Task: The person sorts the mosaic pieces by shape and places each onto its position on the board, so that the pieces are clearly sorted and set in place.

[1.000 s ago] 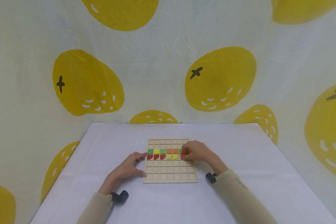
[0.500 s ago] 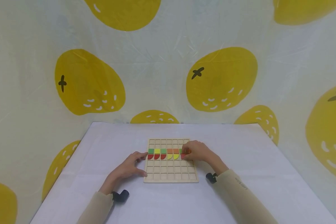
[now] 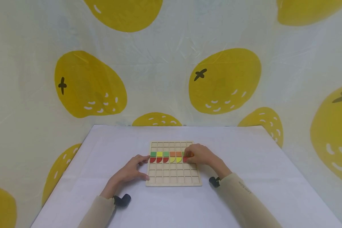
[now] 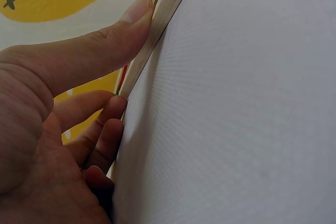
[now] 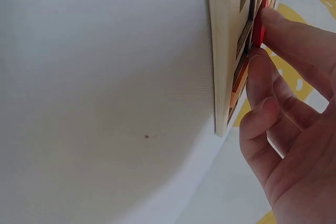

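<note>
A wooden grid board (image 3: 174, 173) lies flat on the table, with one row of green, yellow and orange square tiles and, below it, several quarter-circle tiles in red and yellow. My right hand (image 3: 200, 154) is over the board's right side, pinching a red tile (image 5: 259, 24) between thumb and index finger at a cell of the lower row. Its fingers partly cover the tiles there, among them an orange one (image 5: 239, 87). At the board's left edge rests my left hand (image 3: 130, 169), thumb near the front corner and fingertips against the side, spread apart.
White cloth covers the table (image 3: 239, 142) all round the board. Behind it hangs a pale curtain (image 3: 159, 79) printed with big yellow fruit. A black wrist camera (image 3: 122, 200) sits at the left cuff, another black camera (image 3: 214, 181) at the right.
The red tile under my right fingers has shifted very slightly to the left at its cell. My left hand keeps its place on the board's edge.
</note>
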The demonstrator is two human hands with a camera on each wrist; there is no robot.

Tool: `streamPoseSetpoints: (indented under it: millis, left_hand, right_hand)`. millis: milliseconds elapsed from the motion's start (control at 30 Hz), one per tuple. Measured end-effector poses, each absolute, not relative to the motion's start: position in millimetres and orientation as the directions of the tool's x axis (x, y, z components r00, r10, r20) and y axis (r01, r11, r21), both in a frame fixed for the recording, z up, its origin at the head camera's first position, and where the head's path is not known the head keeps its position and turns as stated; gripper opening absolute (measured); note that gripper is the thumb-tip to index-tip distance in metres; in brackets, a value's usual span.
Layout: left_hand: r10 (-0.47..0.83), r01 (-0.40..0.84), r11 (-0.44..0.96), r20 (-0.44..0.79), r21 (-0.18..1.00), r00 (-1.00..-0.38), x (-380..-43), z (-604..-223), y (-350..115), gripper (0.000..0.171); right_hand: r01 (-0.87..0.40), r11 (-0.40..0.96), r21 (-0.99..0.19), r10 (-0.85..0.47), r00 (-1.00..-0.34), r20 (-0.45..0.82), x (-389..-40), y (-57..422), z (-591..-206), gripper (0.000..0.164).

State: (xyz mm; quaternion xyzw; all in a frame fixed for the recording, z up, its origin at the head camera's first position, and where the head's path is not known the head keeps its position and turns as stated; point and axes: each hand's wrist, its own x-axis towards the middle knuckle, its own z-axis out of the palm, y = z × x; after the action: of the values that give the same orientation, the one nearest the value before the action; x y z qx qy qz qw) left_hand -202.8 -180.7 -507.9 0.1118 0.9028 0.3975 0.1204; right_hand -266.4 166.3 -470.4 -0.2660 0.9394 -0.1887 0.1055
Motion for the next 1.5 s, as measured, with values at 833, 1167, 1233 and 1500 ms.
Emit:
streamPoseSetpoints:
  millis: [833,1167,1233,1500]
  left_hand:
    - [0.279,0.081,0.665,-0.147,0.742,-0.949,-203.7,-507.9,-179.4,0.098]
    - [0.272,0.077,0.673,-0.149,0.736,-0.951,-204.2,-506.7,-178.8,0.098]
    - [0.274,0.08,0.673,-0.148,0.735,-0.95,-204.3,-506.7,-179.1,0.098]
    - [0.278,0.081,0.671,-0.149,0.737,-0.949,-204.5,-506.3,-180.1,0.098]
  right_hand:
    - [-0.462,0.781,-0.42,-0.537,-0.84,-0.075,-263.0,164.9,-470.0,0.005]
    - [-0.478,0.765,-0.431,-0.555,-0.829,-0.066,-262.5,165.6,-466.3,0.005]
    - [-0.481,0.764,-0.43,-0.558,-0.827,-0.068,-262.6,165.6,-466.2,0.005]
    - [-0.475,0.764,-0.436,-0.558,-0.826,-0.077,-264.5,165.3,-467.3,0.006]
